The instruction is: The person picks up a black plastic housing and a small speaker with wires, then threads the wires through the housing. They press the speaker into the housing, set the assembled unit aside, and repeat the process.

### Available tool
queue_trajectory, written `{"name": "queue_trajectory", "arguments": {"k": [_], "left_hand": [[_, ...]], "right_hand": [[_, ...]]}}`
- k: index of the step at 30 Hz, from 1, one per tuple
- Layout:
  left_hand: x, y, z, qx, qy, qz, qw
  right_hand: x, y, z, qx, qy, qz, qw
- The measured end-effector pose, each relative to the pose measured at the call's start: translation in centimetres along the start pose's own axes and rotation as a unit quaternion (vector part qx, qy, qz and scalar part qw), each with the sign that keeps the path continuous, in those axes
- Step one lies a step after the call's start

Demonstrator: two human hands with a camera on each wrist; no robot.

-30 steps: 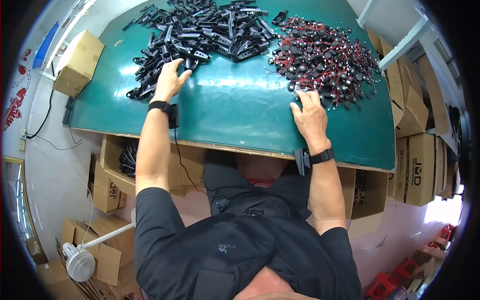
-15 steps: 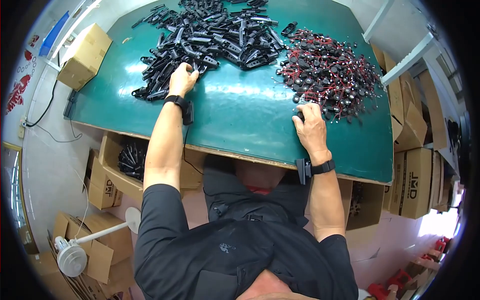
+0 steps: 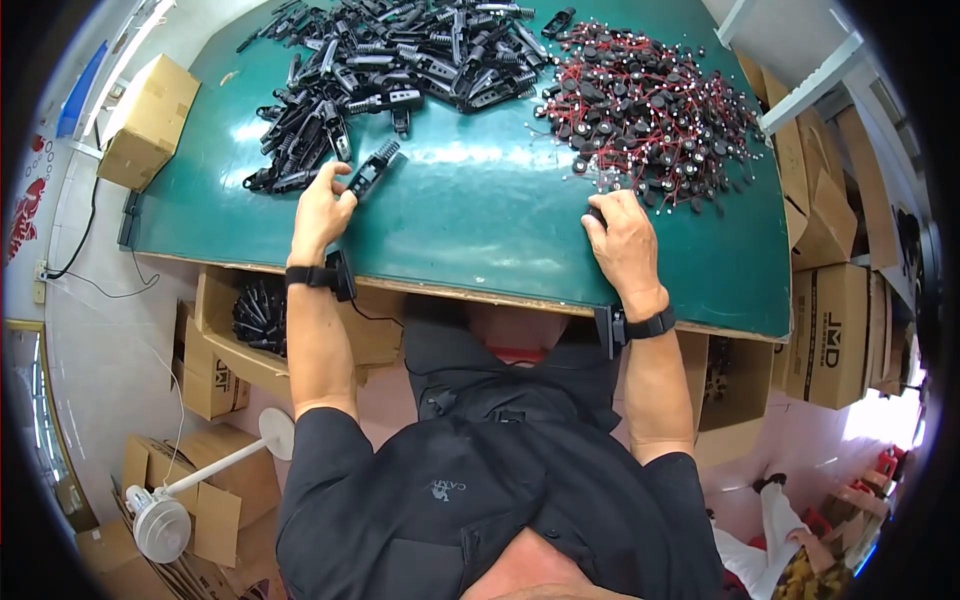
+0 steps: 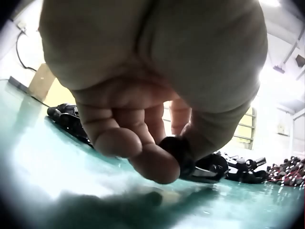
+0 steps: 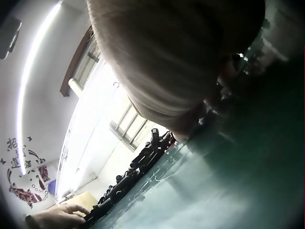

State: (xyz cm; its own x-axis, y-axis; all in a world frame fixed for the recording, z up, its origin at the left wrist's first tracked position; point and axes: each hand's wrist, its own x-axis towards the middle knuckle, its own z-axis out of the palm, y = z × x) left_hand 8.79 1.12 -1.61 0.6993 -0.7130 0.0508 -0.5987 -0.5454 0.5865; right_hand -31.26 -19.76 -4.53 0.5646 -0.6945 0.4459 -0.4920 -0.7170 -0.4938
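On the green table [image 3: 480,240] my left hand [image 3: 322,205] pinches one end of a long black ribbed plastic part [image 3: 370,168], drawn out of the big pile of black parts [image 3: 400,55]. In the left wrist view the curled fingers [image 4: 143,152] and thumb hold the black part [image 4: 178,148] just above the table. My right hand [image 3: 625,240] lies at the near edge of the pile of small black discs on red wires [image 3: 650,110]. Its fingers are curled round one black disc [image 3: 596,213]. The right wrist view shows mostly the hand's back [image 5: 181,62].
A cardboard box [image 3: 150,120] stands at the table's left end. More boxes [image 3: 840,330] are stacked at the right and under the table. A white shelf frame [image 3: 810,85] rises at the far right. A white fan [image 3: 160,520] stands on the floor.
My left hand has drawn back from the black pile toward the near edge, bringing one black part with it. My right hand's fingers have curled and pulled back slightly from the wired pile.
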Motion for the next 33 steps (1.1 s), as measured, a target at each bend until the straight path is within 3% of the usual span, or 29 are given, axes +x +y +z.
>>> {"name": "queue_trajectory", "arguments": {"k": [5, 8, 13, 16, 21, 24, 33], "left_hand": [[-3.7, 0.0, 1.1, 0.017, -0.040, 0.082, 0.996], [-4.7, 1.9, 1.1, 0.090, 0.057, 0.259, 0.960], [-5.0, 3.5, 2.2, 0.048, -0.032, 0.284, 0.957], [-5.6, 4.1, 2.2, 0.070, -0.053, 0.257, 0.962], [-6.3, 4.9, 2.3, 0.086, -0.053, 0.261, 0.960], [-6.8, 5.2, 2.2, 0.092, -0.073, 0.225, 0.967], [-9.4, 6.4, 2.9, 0.009, -0.073, 0.233, 0.970]], "right_hand": [[-0.1, -1.1, 0.0, 0.027, -0.041, -0.012, 0.999], [-0.4, -1.9, 0.4, 0.021, 0.002, -0.017, 1.000], [-0.6, -1.5, 0.5, -0.019, -0.023, 0.009, 1.000], [-0.8, -1.4, 0.5, 0.037, -0.004, -0.033, 0.999], [-0.8, -1.7, 0.2, -0.010, -0.009, 0.014, 1.000], [-1.0, -1.4, -0.1, 0.051, -0.024, -0.024, 0.998], [-1.9, -1.2, -1.9, 0.115, -0.045, 0.005, 0.992]]}}
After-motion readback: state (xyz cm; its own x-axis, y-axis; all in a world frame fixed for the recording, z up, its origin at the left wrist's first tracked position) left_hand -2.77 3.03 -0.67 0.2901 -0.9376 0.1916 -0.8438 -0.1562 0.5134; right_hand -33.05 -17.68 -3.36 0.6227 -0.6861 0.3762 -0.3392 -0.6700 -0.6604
